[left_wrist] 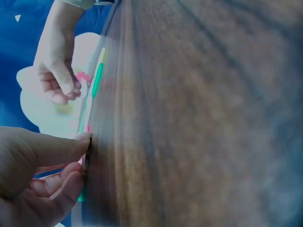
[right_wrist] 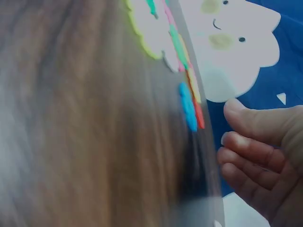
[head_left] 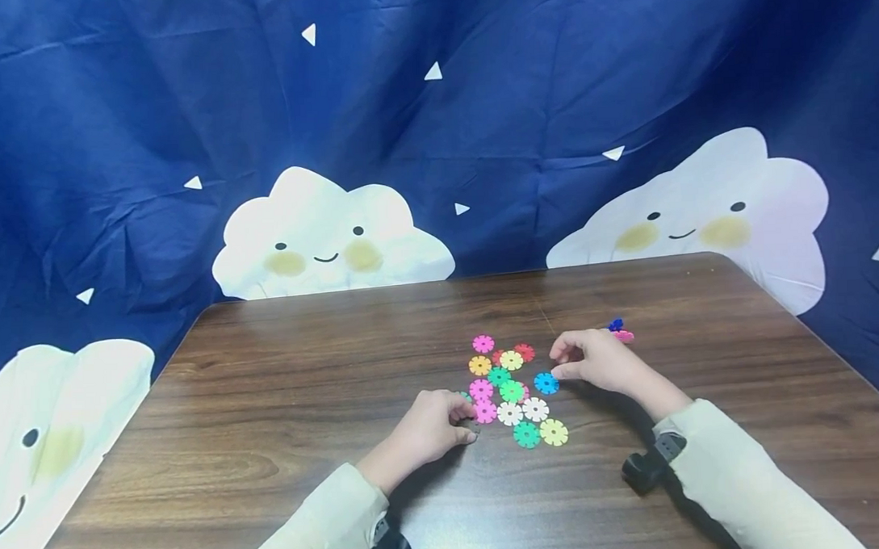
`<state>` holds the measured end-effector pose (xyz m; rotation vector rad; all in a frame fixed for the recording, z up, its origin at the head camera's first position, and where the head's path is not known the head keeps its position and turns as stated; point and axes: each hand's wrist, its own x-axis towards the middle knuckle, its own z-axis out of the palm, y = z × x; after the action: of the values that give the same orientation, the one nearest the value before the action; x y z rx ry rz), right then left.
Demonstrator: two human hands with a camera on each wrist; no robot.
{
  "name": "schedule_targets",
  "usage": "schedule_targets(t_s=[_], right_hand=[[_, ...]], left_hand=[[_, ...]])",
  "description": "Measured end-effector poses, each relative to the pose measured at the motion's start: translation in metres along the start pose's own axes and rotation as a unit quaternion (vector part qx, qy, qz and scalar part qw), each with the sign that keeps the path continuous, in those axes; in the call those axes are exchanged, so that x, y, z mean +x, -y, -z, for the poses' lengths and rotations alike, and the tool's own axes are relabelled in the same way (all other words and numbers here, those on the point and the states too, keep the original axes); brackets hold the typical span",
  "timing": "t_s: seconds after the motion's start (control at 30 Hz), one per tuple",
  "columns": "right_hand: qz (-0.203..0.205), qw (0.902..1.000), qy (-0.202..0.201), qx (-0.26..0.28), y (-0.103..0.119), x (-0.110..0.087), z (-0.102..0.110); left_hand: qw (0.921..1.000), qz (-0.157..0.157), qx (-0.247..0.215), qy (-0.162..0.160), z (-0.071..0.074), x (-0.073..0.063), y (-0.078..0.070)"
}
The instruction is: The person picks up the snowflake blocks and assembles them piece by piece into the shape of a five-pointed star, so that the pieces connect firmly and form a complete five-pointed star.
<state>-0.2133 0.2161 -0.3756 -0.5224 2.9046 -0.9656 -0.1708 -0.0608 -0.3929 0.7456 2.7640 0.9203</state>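
Observation:
Several notched plastic discs lie flat in a cluster on the brown wooden table. My left hand is at the cluster's left side, thumb and fingers pinching a small dark disc, seen edge-on in the left wrist view. Beside those fingertips lie two pink discs; a teal disc is partly hidden behind the hand. My right hand hovers at the cluster's right, fingers loosely bent with nothing between them. Its thumb tip is close by a blue disc, which lies apart from the fingers in the right wrist view.
White discs, a green disc and a yellow disc form the near side of the cluster. An orange disc lies farther back. Behind my right hand are a dark blue piece and a pink piece. A blue cloth hangs behind the table.

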Motion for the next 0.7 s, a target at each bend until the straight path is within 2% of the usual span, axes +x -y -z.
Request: schedule_targets(t_s=[0.3, 0.57, 0.7], right_hand=[[0.003, 0.998, 0.063, -0.009, 0.007, 0.004, -0.016], [0.016, 0.9958, 0.078, -0.045, 0.011, 0.006, -0.018], [0.009, 0.9937, 0.095, -0.06, 0.016, 0.011, -0.017]], left_hand=[[0.9998, 0.0, -0.016, 0.011, 0.0, 0.003, 0.0], [0.9997, -0.002, -0.002, 0.024, 0.001, 0.005, -0.002], [0.9996, -0.001, 0.013, 0.027, 0.005, 0.007, -0.004]])
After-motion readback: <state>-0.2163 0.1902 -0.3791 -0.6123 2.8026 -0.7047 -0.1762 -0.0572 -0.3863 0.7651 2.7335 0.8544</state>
